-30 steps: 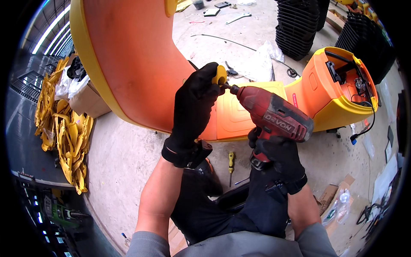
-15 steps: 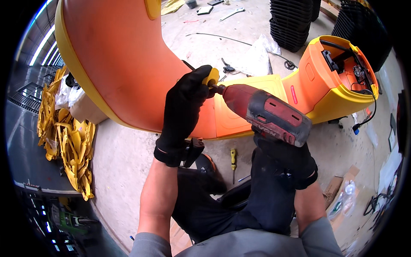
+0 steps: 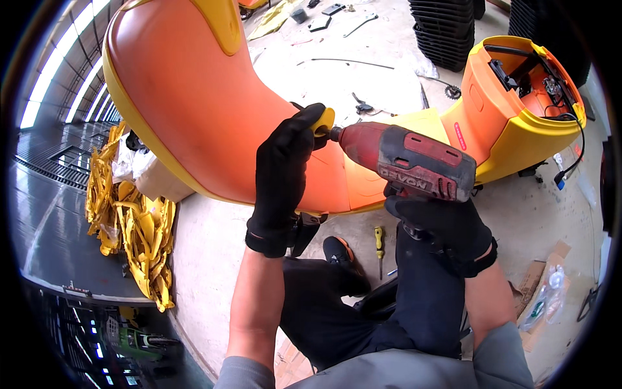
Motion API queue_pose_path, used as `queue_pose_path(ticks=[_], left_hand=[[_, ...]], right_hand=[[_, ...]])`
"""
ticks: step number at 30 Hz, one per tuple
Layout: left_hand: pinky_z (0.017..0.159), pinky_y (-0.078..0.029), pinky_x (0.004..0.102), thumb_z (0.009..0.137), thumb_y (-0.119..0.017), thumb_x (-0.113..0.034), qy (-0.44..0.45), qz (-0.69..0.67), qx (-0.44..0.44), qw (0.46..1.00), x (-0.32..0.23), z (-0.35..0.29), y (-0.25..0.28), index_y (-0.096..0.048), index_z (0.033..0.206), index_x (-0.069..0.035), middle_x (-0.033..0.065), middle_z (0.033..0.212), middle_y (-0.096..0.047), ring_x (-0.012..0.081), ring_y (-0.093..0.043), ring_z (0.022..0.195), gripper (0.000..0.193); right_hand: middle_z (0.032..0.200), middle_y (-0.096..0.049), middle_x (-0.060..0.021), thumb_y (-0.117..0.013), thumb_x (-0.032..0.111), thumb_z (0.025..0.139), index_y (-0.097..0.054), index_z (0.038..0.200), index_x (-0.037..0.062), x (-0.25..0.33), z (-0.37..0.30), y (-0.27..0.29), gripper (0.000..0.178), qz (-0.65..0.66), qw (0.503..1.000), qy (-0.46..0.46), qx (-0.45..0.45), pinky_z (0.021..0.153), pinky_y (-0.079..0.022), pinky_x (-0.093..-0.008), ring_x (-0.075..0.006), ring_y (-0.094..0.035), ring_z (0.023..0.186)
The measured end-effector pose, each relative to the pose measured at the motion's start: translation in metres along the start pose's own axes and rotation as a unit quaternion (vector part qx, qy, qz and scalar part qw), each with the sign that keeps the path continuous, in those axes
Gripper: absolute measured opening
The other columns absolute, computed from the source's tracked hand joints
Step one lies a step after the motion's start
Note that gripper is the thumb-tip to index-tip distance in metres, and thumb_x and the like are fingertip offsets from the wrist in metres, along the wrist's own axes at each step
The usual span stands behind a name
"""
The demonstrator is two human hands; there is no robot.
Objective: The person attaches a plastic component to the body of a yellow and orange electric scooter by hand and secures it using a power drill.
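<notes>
My right hand [image 3: 447, 230], in a black glove, is wrapped round the grip of a red and black cordless impact driver [image 3: 414, 159]. The driver points left, its tip at a small yellow plastic piece [image 3: 327, 118]. That piece is pinched between the fingers of my black-gloved left hand [image 3: 283, 172]; the glove hides part of it, and I cannot make out any screw. Both hands are above a large curved orange and yellow scooter body shell [image 3: 194, 91], which lies across the floor in front of me.
A yellow-handled screwdriver [image 3: 379, 243] lies on the floor near my shoe [image 3: 346, 262]. Yellow scrap-like parts [image 3: 146, 240] are heaped at the left. Black stacked trays [image 3: 442, 32] stand behind the shell. A cable [image 3: 572, 146] hangs from the shell's right end; cardboard [image 3: 534, 285] lies lower right.
The whole view has shifted, so the shell and floor items sit further right. Both hands keep their holds, and the driver's tip stays at the yellow piece.
</notes>
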State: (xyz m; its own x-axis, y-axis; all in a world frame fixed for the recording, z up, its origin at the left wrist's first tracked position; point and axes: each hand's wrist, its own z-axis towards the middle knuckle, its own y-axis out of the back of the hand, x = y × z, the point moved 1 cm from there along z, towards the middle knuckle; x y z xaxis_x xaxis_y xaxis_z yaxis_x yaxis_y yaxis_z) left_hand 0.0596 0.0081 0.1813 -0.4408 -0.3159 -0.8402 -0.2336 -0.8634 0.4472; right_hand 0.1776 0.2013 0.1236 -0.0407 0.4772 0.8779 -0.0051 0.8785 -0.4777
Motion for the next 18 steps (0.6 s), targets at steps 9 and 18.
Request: queue_pose_path(ticks=[9, 18], left_hand=[[0.096, -0.045, 0.0345, 0.096, -0.051, -0.013, 0.013, -0.193, -0.023, 0.981, -0.006, 0.011, 0.005, -0.052, 0.124, 0.001, 0.0132, 0.111, -0.061, 0.0238, -0.060, 0.103, 0.031], [0.097, -0.044, 0.0330, 0.095, -0.054, -0.013, -0.014, -0.443, 0.001, 0.897, -0.011, 0.034, 0.022, -0.053, 0.119, 0.003, 0.0131, 0.113, -0.061, 0.0235, -0.057, 0.109, 0.029]], right_hand=[[0.082, -0.060, -0.0007, -0.072, 0.006, 0.078, -0.057, 0.110, 0.0055, 0.008, 0.007, -0.005, 0.036, 0.074, 0.996, -0.034, 0.032, 0.053, -0.045, -0.0221, -0.0062, -0.054, 0.060], [0.083, -0.063, -0.0051, -0.069, 0.013, 0.078, -0.058, 0.104, 0.0038, 0.023, 0.036, -0.021, 0.030, 0.122, 0.988, 0.058, 0.077, 0.065, -0.050, -0.0264, -0.0114, -0.060, 0.073]])
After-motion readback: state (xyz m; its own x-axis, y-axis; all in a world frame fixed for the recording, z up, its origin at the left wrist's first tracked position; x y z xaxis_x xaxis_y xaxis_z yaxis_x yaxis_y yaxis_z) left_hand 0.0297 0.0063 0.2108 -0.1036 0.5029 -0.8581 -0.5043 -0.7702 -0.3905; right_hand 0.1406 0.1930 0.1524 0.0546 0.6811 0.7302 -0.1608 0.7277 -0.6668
